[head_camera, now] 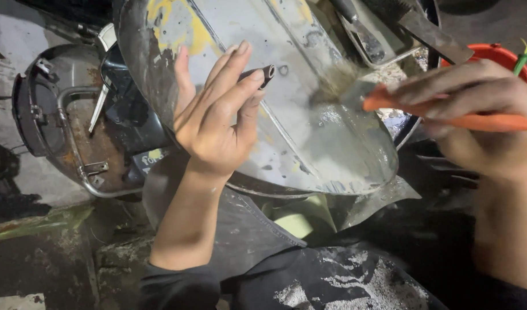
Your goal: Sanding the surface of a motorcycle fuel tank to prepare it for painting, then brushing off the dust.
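Brush [390, 106] lies roughly level, bristles leftward, in right hand [481, 115].

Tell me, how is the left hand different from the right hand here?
The left hand is open, fingers spread flat against the curved grey metal panel; the right hand is closed around an orange-handled brush. The left hand looks sharp, while the right hand looks blurred. Both are bare and work on the same panel.
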